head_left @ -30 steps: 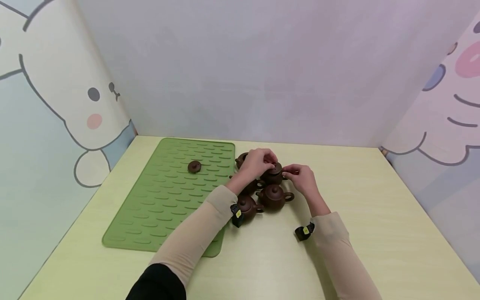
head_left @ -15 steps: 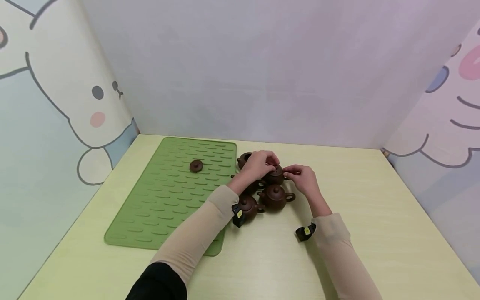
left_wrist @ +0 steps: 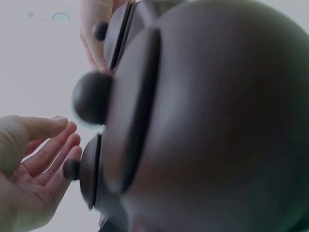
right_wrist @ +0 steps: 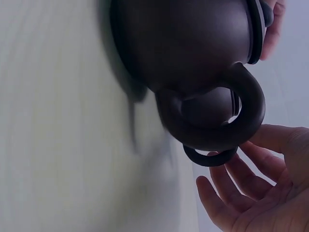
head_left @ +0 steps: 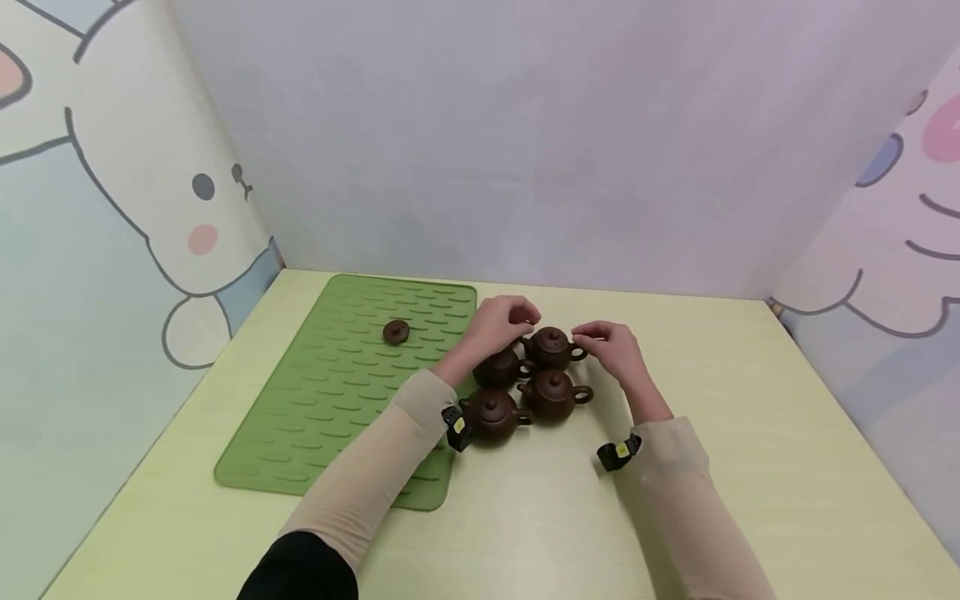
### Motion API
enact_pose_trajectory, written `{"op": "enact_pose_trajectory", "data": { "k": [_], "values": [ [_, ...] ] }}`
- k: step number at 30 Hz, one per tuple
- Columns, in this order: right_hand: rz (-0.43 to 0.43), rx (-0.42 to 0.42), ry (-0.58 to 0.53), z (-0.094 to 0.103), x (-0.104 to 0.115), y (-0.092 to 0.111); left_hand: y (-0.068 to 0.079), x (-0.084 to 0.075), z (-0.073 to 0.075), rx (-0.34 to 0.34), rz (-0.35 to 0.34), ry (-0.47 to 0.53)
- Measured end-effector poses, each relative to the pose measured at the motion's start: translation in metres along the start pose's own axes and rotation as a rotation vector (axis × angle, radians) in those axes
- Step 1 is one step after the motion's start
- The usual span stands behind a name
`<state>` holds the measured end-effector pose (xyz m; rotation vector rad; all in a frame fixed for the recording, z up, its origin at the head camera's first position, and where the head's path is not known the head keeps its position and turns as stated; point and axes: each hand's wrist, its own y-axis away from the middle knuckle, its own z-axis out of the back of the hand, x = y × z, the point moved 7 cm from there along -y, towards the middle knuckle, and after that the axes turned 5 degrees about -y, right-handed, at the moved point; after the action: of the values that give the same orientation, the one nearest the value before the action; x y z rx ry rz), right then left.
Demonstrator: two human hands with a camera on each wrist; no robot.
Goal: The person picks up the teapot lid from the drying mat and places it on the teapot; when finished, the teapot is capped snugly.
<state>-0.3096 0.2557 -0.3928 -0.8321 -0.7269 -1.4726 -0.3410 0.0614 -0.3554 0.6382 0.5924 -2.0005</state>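
Several small dark brown clay teapots stand close together by the green mat's right edge. In the head view, my left hand (head_left: 501, 323) is over the back left of the group, fingers bent loosely and holding nothing; it hides the back left teapot. The back right teapot (head_left: 551, 348) has its lid on. Beside its handle is my right hand (head_left: 611, 346), fingertips right at the handle and fingers loosely extended. Other lidded teapots are the front right teapot (head_left: 553, 398) and front left teapot (head_left: 492, 417). The middle left teapot (head_left: 497, 369) is partly covered by my left hand.
A loose brown teapot lid (head_left: 396, 332) lies knob up on the green ridged mat (head_left: 322, 417), at the left of the pale table (head_left: 720, 375). A plain back wall (head_left: 525, 167) rises behind the table, with cartoon-printed panels on both sides.
My left hand has left the lid of the back right teapot and moved left. My right hand has eased slightly away from that teapot, whose lid and handle now show fully.
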Motion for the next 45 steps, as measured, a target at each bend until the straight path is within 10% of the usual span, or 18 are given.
{"op": "enact_pose_trajectory", "data": {
  "k": [45],
  "values": [
    [0.019, 0.076, 0.013, -0.032, 0.032, -0.037, 0.062, 0.115, 0.088, -0.208, 0.207, 0.104]
  ]
}}
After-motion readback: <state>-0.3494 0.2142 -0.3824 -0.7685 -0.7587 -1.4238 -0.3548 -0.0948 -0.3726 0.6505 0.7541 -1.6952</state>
